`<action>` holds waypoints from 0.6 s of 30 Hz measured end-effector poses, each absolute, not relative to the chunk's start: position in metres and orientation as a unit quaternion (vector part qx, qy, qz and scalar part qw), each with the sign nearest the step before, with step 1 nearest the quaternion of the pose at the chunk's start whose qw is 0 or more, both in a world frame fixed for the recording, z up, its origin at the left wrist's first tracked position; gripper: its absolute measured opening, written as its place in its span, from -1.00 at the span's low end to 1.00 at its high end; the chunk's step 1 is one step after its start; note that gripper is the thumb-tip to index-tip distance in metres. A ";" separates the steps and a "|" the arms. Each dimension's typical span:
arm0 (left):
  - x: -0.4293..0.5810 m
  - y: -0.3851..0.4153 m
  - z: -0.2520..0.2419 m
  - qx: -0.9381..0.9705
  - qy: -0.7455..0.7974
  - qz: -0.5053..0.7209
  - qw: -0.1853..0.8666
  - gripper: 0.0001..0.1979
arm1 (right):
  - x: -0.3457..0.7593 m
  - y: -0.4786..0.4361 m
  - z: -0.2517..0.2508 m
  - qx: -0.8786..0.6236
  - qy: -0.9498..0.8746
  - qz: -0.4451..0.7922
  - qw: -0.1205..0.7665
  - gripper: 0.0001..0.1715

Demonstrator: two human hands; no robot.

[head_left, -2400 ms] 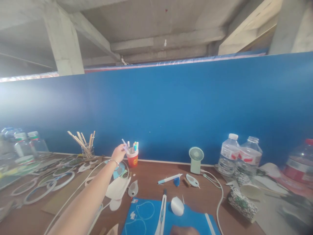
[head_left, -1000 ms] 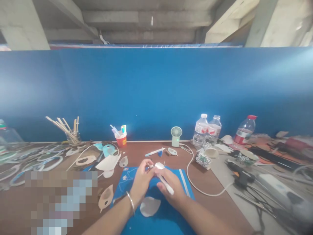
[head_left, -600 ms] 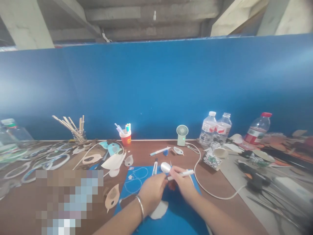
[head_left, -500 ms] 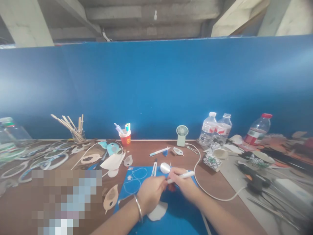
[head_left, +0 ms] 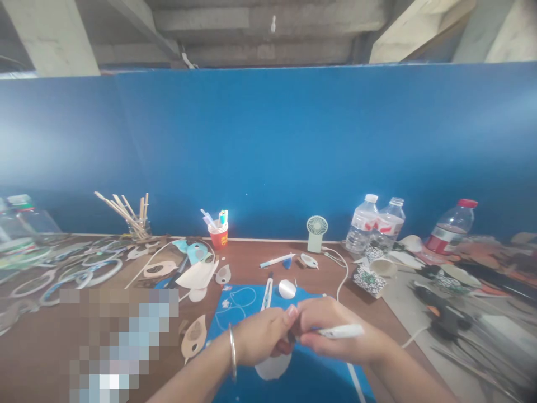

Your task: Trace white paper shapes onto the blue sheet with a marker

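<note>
Both hands meet above a blue mat point(head_left: 335, 386). My right hand point(head_left: 335, 330) is closed around a white pen point(head_left: 342, 331), whose back end points right; its tip is hidden. My left hand point(head_left: 264, 336), with a silver bangle point(head_left: 233, 352) at the wrist, is closed against the right fingers. Whatever it holds is hidden by the fingers. A pale rounded piece point(head_left: 273, 367) shows below the left hand. Just beyond the hands lie a white utility knife point(head_left: 267, 294) and a shiny white disc point(head_left: 287, 289). Leaf-like outlines point(head_left: 243, 295) are drawn on the mat.
A red cup of pens point(head_left: 219, 238) and a small green fan point(head_left: 316, 232) stand at the back. Leaf-shaped cutouts point(head_left: 194, 338) and rings point(head_left: 104, 272) lie left. Plastic bottles point(head_left: 363, 224), a patterned roll point(head_left: 369, 280), a glue gun point(head_left: 440, 308) and a white cable point(head_left: 342, 280) are right.
My right hand has turned and come nearer, swinging the pen's back end lower and to the right. My left thumb is now raised against the right hand. The view has shifted slightly.
</note>
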State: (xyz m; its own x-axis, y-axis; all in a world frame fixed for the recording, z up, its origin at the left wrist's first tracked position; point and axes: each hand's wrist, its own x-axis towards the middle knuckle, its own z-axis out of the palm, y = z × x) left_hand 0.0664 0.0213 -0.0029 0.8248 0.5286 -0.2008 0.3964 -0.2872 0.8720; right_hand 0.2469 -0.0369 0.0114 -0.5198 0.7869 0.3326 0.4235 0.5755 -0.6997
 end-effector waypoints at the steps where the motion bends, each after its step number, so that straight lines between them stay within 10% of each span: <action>1: 0.061 0.023 0.000 0.795 0.293 0.048 0.530 -0.36 | 0.251 -0.042 0.020 -0.347 -0.844 0.256 0.319 -0.82; 8: 0.037 0.060 -0.004 0.806 0.458 0.158 0.341 -0.60 | 0.289 -0.044 0.034 -0.439 -0.618 0.230 0.610 -0.80; 18: 0.047 0.059 -0.054 0.836 0.502 0.152 0.160 -0.84 | 0.235 -0.019 -0.063 -0.542 -0.480 0.344 0.598 -0.70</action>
State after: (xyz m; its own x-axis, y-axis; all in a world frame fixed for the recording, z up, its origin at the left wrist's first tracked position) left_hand 0.0466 0.0591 -0.0537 0.4492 0.8884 0.0942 0.7909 -0.4445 0.4207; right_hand 0.2349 -0.0189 -0.0629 0.3022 0.9315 0.2025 0.1094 0.1771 -0.9781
